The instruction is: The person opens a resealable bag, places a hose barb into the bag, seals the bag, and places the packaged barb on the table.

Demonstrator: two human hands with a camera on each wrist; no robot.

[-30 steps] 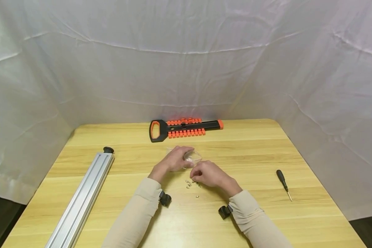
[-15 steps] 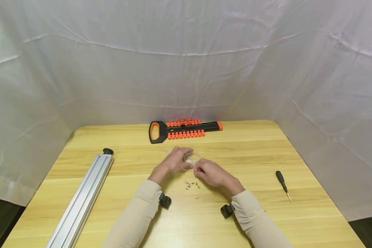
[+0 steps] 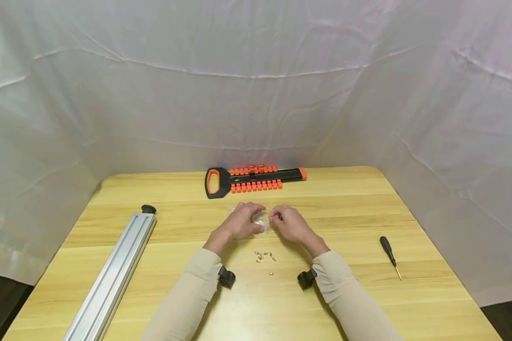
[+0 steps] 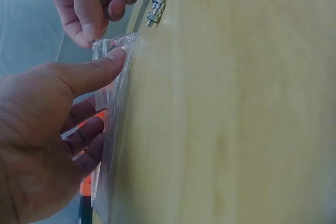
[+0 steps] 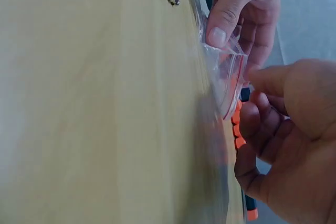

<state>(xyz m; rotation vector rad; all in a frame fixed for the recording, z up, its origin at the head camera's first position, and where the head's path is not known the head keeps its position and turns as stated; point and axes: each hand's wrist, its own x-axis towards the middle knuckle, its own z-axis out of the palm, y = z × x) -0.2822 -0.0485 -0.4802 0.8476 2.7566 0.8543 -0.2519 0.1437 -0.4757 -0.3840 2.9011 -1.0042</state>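
My left hand [image 3: 242, 221] holds a clear zip bag [image 4: 116, 85] by its mouth, thumb on the near side and fingers behind, so the top gapes. My right hand [image 3: 291, 222] is right at the bag's mouth, thumb and forefinger pinched together. A dark speck of a small metal fitting [image 4: 93, 41] shows at those fingertips; most of it is hidden. Several shiny metal fittings [image 3: 260, 256] lie loosely grouped on the table in front of the hands, and one fitting [image 3: 270, 273] lies apart, closer to me.
A black and orange tool [image 3: 256, 179] with a loop handle lies along the back of the wooden table [image 3: 345, 199]. On the left is a long aluminium profile [image 3: 115, 270] with a black knob [image 3: 148, 209]. A screwdriver [image 3: 388, 251] lies at the right. White cloth surrounds the table.
My right hand has risen from the metal fittings and moved forward to the bag's mouth. The left hand has stayed at the bag.
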